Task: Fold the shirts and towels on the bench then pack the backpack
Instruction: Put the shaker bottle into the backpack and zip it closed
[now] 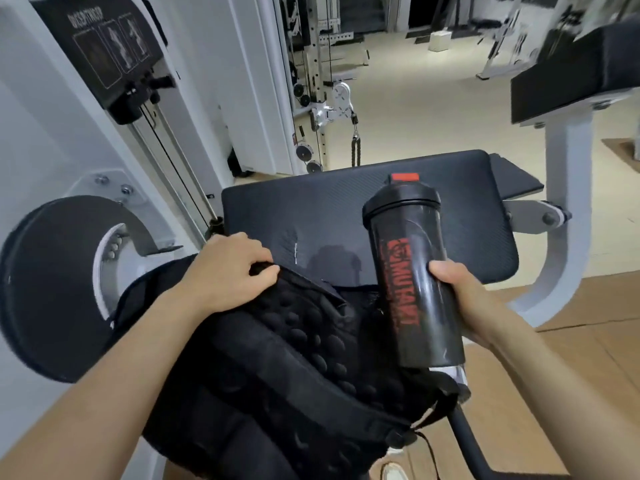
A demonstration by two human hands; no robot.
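Note:
A black backpack [284, 368] with a bumpy padded back lies on the near end of the black padded bench [332, 199]. My left hand [230, 268] grips the backpack's top edge. My right hand [460, 299] holds a black shaker bottle [412, 268] with red lettering and a red lid tab, upright and slightly tilted, its base just above the backpack's right side. A bit of white fabric [455, 372] shows beneath the bottle's base. No shirts or towels are visible on the bench.
A white gym machine with a black round pad [55, 285] stands at the left. A white frame [561, 188] with a black pad [581, 74] rises at the right. Cable machines [322, 98] stand behind the bench. Wooden floor lies to the right.

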